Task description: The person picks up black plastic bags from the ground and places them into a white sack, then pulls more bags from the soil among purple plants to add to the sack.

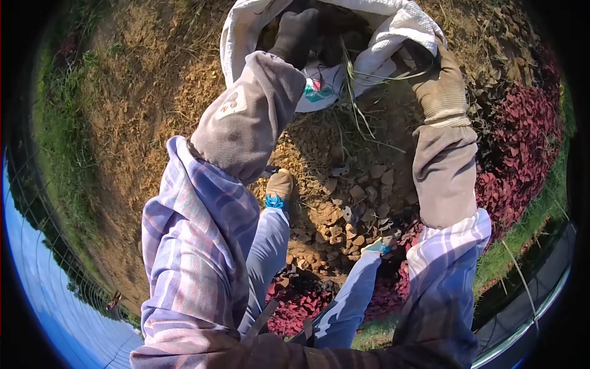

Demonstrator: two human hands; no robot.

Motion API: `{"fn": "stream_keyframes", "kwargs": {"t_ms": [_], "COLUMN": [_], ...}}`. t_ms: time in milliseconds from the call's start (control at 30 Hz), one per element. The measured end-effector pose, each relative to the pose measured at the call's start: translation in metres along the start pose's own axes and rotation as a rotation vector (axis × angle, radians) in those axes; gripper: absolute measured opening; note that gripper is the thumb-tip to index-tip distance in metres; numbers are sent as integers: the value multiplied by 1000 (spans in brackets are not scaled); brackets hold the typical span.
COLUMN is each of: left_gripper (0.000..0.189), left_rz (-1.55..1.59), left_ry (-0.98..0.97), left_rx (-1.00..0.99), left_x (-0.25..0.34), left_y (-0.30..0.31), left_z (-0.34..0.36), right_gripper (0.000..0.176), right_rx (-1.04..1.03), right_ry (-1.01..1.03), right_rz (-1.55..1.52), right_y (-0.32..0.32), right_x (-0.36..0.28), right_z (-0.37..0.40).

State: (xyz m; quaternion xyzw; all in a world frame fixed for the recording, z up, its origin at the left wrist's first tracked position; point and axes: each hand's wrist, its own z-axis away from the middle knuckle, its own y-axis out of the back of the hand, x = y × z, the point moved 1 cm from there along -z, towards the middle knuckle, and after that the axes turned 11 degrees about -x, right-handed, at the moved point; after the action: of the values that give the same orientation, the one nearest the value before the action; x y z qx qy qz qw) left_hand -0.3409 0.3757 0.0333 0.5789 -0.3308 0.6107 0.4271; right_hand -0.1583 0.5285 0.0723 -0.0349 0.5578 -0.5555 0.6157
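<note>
A white woven sack [236, 46] stands with its mouth open at the top of the view, its rim rolled outward. My left hand [298, 31], in a dark glove, reaches into the shaded mouth; its fingers are too dark to make out. On the right, my right hand [439, 77] wears a tan glove and grips the sack's folded rim, with its fingertips partly hidden. Long green grass blades [353, 101] hang over the near edge of the sack. Dark contents inside the mouth cannot be identified.
Dry soil [141, 92] with straw surrounds the sack. Loose stones [356, 194] lie before my feet. Dark red leafy plants [522, 123] grow along the right and between my legs. A wire fence [55, 246] runs along the left beyond green grass [58, 123].
</note>
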Motion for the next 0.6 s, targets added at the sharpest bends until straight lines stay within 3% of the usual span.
{"fn": "stream_keyframes", "kwargs": {"t_ms": [67, 100, 200, 233, 267, 367, 400, 500, 600], "left_gripper": [37, 34, 48, 32, 28, 26, 22, 26, 27], "left_rz": [379, -301, -426, -85, 157, -262, 342, 394, 133], "left_ry": [-35, 157, 531, 24, -51, -366, 78, 131, 517], "left_rx": [-81, -301, -217, 29, 24, 357, 370, 708, 777], "left_x": [3, -11, 4, -17, 6, 35, 34, 42, 19], "left_y": [-5, 0, 4, -1, 1, 20, 19, 26, 7], "left_z": [8, -1, -9, -10, 3, 76, 116, 227, 337], "right_gripper": [32, 33, 36, 37, 37, 40, 41, 43, 59], "right_rx": [27, 13, -27, -28, -27, -50, -61, -102, -160], "right_ry": [30, 27, -6, -25, -33, -60, -73, -90, -78], "right_rz": [-49, -49, 3, 27, 65, 167, 194, 203, 153], "right_y": [-69, -86, -79, -69, -53, -14, 0, 34, 43], "right_x": [-14, -13, -3, 4, 9, 15, 18, 30, 36], "right_z": [-6, -8, -20, -21, -24, -27, -25, -2, 51]}}
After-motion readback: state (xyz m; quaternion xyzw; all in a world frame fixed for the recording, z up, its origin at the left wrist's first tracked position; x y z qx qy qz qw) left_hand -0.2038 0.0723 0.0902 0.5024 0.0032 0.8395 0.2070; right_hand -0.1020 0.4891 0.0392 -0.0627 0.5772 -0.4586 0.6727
